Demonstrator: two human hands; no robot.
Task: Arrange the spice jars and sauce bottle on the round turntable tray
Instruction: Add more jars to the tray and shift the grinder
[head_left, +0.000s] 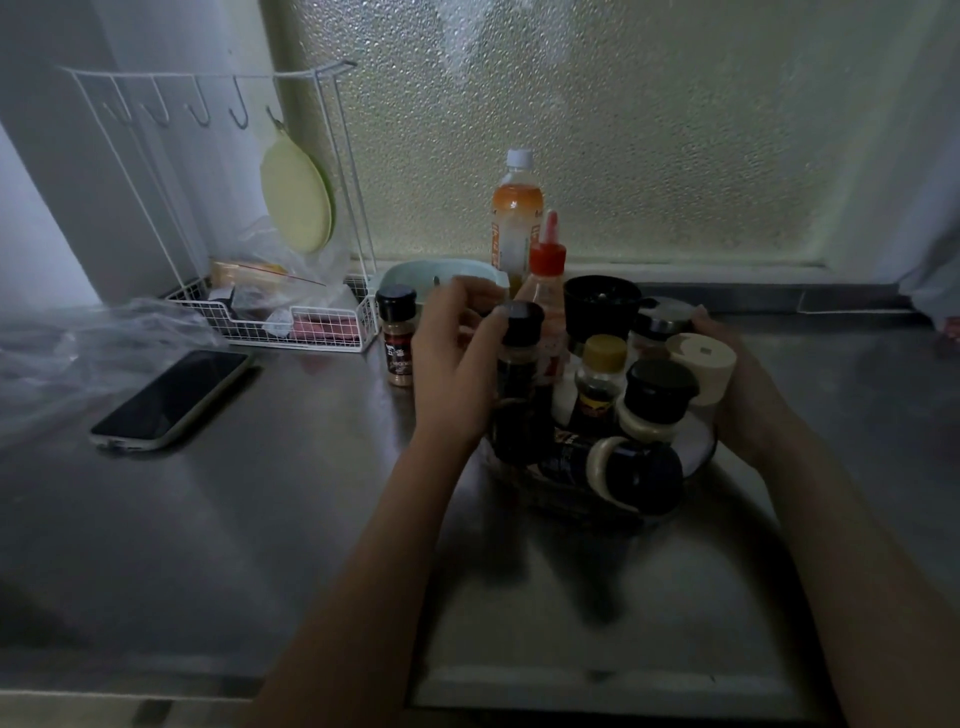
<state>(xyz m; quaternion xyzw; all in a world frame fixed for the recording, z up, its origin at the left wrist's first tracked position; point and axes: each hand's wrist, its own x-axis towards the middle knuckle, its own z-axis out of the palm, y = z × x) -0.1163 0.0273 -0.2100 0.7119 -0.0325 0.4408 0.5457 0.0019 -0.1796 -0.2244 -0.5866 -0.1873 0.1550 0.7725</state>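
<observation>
Turntable tray (698, 452), crowded with jars, on tabletop (260, 519); left hand (457, 364) fingers closed round dark jar (522, 358) at tray's left; right hand (737, 384) grips cream-capped jar (704, 364); risk: nudging tightly packed neighbours over.

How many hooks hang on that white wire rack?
5, in a row along the rack's top bar: hooks, and, which holds a green lid. None look hidden.

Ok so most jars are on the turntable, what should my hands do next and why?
Probably move the left hand off the dark jar and fetch the black-capped spice jar, which stands alone on the counter left of the tray, while the right hand steadies the rim.
</observation>
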